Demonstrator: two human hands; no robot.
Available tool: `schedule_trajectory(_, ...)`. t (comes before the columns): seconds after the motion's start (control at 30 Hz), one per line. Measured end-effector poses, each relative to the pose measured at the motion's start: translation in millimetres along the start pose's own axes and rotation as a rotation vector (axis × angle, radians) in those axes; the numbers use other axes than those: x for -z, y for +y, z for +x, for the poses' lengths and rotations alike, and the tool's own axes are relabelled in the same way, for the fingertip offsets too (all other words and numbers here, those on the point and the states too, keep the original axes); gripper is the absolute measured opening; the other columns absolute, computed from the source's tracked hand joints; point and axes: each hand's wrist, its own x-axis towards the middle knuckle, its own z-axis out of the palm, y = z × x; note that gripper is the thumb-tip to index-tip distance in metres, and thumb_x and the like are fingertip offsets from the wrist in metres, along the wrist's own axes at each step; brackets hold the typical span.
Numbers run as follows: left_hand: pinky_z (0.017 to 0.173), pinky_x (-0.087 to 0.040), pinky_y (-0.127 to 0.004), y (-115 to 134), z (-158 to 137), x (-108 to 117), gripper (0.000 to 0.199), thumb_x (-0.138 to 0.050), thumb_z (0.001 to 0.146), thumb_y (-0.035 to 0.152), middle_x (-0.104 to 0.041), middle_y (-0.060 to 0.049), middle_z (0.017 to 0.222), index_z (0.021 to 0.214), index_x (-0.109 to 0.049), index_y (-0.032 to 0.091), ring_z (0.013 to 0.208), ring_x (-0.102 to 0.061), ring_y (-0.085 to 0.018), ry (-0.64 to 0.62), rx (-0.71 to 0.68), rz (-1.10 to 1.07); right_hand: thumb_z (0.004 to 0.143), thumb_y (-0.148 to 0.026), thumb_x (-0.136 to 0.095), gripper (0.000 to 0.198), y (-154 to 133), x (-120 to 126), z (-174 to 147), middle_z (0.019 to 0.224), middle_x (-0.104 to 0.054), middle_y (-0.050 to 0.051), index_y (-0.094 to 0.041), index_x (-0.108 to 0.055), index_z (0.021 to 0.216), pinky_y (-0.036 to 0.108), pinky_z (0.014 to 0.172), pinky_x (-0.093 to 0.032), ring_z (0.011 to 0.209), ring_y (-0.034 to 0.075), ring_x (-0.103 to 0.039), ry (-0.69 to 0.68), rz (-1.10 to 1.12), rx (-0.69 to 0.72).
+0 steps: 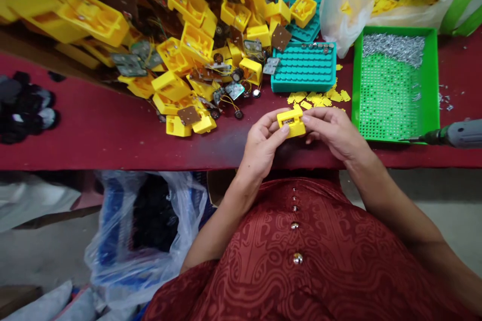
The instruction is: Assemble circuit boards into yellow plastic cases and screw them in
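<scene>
Just above the table's front edge, a small yellow plastic housing (297, 129) is held between my two hands. Its upward side has a recess with small metal parts in it. My left hand (261, 143) grips it from the left, thumb on the face near the recess. The thumb and fingers of my right hand (333, 130) close at its upper right corner; whether they also pinch a small piece is hidden. Loose yellow flat pieces (312, 98) lie just beyond my hands, in front of a teal ridged tray (303, 83) with small round metal parts along its top.
Yellow housings (198, 42) with wires and circuit boards are heaped at the left. To the right stand a green basket (433, 85) of screws and an electric screwdriver (463, 134). A plastic bag (339, 5) holds yellow pieces. Black parts (26, 103) lie far left; a lined blue crate (109, 230) stands below.
</scene>
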Motion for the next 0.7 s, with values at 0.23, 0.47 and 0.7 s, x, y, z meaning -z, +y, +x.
schedule_trajectory(0.23,0.098,-0.061,-0.03,-2,-3,-4,0.043,-0.089,0.079,0.036,-0.081,-0.008,0.124,0.115,-0.072,0.021,0.112,-0.077,-0.02,-0.028,-0.051,0.072,0.063,-0.033,-0.081,0.032,2,-6,-1,0.08,-0.064,0.004,-0.015,-0.06,0.078,0.023,0.052,-0.053,0.063,0.01,-0.058,-0.004,0.078,-0.041)
schedule_trajectory(0.47,0.078,-0.061,-0.022,8,1,0,0.039,-0.091,0.075,0.025,-0.082,-0.003,0.111,0.111,-0.076,0.022,0.094,-0.074,-0.014,0.0,0.114,-0.14,0.065,-0.056,-0.097,0.061,-1,-5,-10,0.085,-0.069,0.003,-0.012,-0.07,0.096,0.022,0.059,-0.056,0.066,0.009,-0.063,-0.158,0.044,-0.024)
schedule_trajectory(0.7,0.076,-0.062,-0.021,9,1,-4,0.045,-0.098,0.068,0.025,-0.083,-0.002,0.102,0.107,-0.077,0.02,0.089,-0.076,-0.013,-0.009,0.111,-0.215,0.068,-0.07,-0.092,0.064,2,-8,-10,0.073,-0.066,0.003,-0.011,-0.069,0.081,0.021,0.058,-0.051,0.058,0.006,-0.056,-0.063,-0.101,0.065)
